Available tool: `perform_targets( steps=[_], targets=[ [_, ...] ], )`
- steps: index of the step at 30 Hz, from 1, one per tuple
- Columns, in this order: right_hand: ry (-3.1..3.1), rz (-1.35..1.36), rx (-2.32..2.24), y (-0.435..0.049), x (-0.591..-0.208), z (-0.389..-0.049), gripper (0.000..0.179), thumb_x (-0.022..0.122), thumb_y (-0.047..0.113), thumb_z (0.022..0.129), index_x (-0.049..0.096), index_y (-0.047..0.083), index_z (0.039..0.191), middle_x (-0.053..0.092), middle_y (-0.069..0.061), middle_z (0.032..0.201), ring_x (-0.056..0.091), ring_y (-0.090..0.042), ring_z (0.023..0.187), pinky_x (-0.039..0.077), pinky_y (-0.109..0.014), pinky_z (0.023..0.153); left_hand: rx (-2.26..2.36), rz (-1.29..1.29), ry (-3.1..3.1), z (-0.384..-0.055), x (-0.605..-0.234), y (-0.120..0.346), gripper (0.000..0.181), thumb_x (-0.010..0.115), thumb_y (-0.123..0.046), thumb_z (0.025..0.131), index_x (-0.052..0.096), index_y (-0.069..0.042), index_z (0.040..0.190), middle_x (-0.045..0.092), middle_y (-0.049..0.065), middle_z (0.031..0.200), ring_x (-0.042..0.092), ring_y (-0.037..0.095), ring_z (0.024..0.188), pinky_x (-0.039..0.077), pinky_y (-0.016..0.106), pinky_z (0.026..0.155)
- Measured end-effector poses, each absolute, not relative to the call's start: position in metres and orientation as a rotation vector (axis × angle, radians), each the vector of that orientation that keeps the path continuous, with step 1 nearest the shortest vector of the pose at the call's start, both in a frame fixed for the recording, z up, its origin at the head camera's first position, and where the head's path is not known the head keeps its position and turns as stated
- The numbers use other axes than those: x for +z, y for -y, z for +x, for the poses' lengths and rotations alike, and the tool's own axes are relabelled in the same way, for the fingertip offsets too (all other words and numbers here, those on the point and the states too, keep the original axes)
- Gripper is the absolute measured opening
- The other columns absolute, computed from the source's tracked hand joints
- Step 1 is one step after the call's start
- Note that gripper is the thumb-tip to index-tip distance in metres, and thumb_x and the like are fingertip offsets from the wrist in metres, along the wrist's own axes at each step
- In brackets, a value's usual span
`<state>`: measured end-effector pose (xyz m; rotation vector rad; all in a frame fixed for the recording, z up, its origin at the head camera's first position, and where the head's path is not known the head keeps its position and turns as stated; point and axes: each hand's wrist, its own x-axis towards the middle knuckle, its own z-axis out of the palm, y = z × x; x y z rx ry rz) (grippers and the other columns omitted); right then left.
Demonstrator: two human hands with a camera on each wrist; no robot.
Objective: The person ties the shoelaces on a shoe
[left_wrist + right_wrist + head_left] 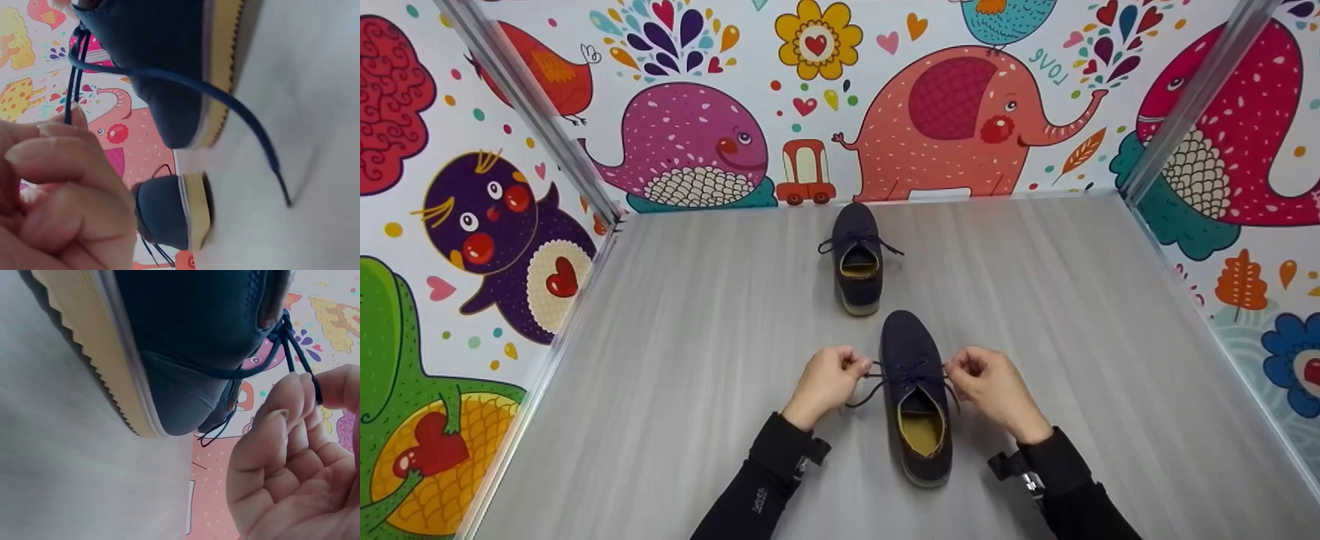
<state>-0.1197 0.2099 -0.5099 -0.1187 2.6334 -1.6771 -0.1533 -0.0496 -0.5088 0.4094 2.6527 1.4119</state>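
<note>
A navy lace-up shoe (907,341) with a yellowish insole stands upright, its toe pointing away from me. My left hand (826,381) is beside it on the left, pinching a loop of the shoelace (77,84) between thumb and fingers. From the other side, my right hand (994,386) pinches a second loop, whose two strands (304,363) run to a knot over the tongue. Both loops are drawn out sideways. One loose lace end (225,101) hangs down on the left side, and another strand (225,374) droops on the right.
Farther off, a matching navy shoe (855,221) stands by the back wall, its laces tied in a bow. Printed panels with cartoon animals (945,127) enclose the grey wood-grain surface (720,300) at the back and both sides.
</note>
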Motion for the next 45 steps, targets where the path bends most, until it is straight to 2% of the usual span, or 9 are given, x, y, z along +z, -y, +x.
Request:
perform_targets(
  steps=[5, 11, 21, 26, 29, 33, 38, 42, 45],
  targets=[
    [-2.577, -0.035, -1.779, -0.218, -0.52, -0.121, 0.015, 0.066, 0.004, 0.094, 0.063, 0.001, 0.079, 0.057, -0.004, 0.062, 0.054, -0.013, 0.055, 0.048, -0.024, 0.052, 1.365, 0.442, -2.743, -0.152, -0.516, 0.057, 0.028, 0.068, -0.012, 0.094, 0.058, -0.008, 0.067, 0.052, -0.007, 0.063, 0.045, 0.009, 0.057, 0.038, 0.026, 0.054],
    [-2.592, 0.081, -1.838, -0.22, -0.531, -0.121, 0.014, 0.065, 0.002, 0.094, 0.064, 0.0, 0.081, 0.056, -0.005, 0.062, 0.053, -0.014, 0.054, 0.044, -0.023, 0.051, 1.367, 0.443, -2.736, -0.148, -0.522, 0.061, 0.027, 0.067, -0.008, 0.093, 0.058, -0.007, 0.068, 0.056, -0.004, 0.065, 0.044, 0.009, 0.056, 0.037, 0.026, 0.053],
    [-2.393, -0.083, -1.773, -0.226, -0.523, -0.116, 0.026, 0.062, 0.013, 0.097, 0.06, -0.007, 0.081, 0.055, -0.004, 0.062, 0.051, -0.013, 0.054, 0.043, -0.024, 0.05, 1.363, 0.547, -2.642, -0.148, -0.517, 0.063, 0.025, 0.063, -0.011, 0.096, 0.06, -0.008, 0.071, 0.051, -0.007, 0.065, 0.044, 0.008, 0.058, 0.037, 0.025, 0.055],
    [-2.388, -0.119, -1.781, -0.227, -0.519, -0.114, 0.014, 0.061, 0.003, 0.093, 0.062, -0.008, 0.084, 0.054, -0.002, 0.061, 0.05, -0.012, 0.053, 0.045, -0.024, 0.05, 1.313, 0.585, -2.656, -0.149, -0.514, 0.063, 0.028, 0.061, -0.011, 0.097, 0.058, -0.01, 0.069, 0.05, -0.009, 0.064, 0.043, 0.008, 0.056, 0.036, 0.024, 0.055],
    [-2.504, -0.028, -1.856, -0.226, -0.517, -0.114, 0.009, 0.066, 0.0, 0.091, 0.066, -0.003, 0.082, 0.055, -0.004, 0.06, 0.052, -0.013, 0.052, 0.048, -0.025, 0.051, 1.299, 0.572, -2.653, -0.148, -0.512, 0.063, 0.03, 0.06, -0.01, 0.097, 0.057, -0.01, 0.067, 0.05, -0.009, 0.062, 0.043, 0.008, 0.054, 0.035, 0.024, 0.053],
    [-2.674, 0.058, -1.881, -0.221, -0.512, -0.113, 0.014, 0.069, -0.003, 0.088, 0.067, 0.003, 0.075, 0.056, -0.005, 0.056, 0.051, -0.012, 0.049, 0.041, -0.021, 0.047, 1.252, 0.555, -2.689, -0.148, -0.508, 0.063, 0.032, 0.06, -0.008, 0.095, 0.055, -0.011, 0.063, 0.047, -0.009, 0.059, 0.041, 0.008, 0.051, 0.033, 0.024, 0.051],
    [-2.748, 0.126, -1.858, -0.211, -0.498, -0.106, 0.016, 0.066, -0.008, 0.087, 0.064, 0.001, 0.073, 0.055, -0.006, 0.056, 0.05, -0.01, 0.048, 0.037, -0.019, 0.047, 1.19, 0.57, -2.752, -0.148, -0.505, 0.063, 0.034, 0.06, -0.007, 0.094, 0.052, -0.013, 0.061, 0.042, -0.009, 0.056, 0.04, 0.009, 0.05, 0.033, 0.026, 0.05],
    [-2.683, 0.164, -1.825, -0.219, -0.517, -0.113, 0.014, 0.065, 0.0, 0.092, 0.066, 0.001, 0.078, 0.057, -0.006, 0.06, 0.053, -0.014, 0.051, 0.041, -0.022, 0.049, 1.237, 0.566, -2.724, -0.151, -0.507, 0.063, 0.033, 0.058, -0.009, 0.096, 0.054, -0.013, 0.063, 0.045, -0.009, 0.058, 0.041, 0.008, 0.051, 0.034, 0.025, 0.052],
    [-2.584, 0.13, -1.784, -0.228, -0.529, -0.122, 0.01, 0.065, 0.006, 0.095, 0.068, -0.002, 0.09, 0.06, -0.007, 0.065, 0.056, -0.017, 0.056, 0.047, -0.025, 0.053, 1.283, 0.563, -2.665, -0.154, -0.505, 0.065, 0.03, 0.059, -0.013, 0.097, 0.06, -0.013, 0.066, 0.05, -0.009, 0.061, 0.044, 0.009, 0.053, 0.036, 0.025, 0.054]
  ],
)
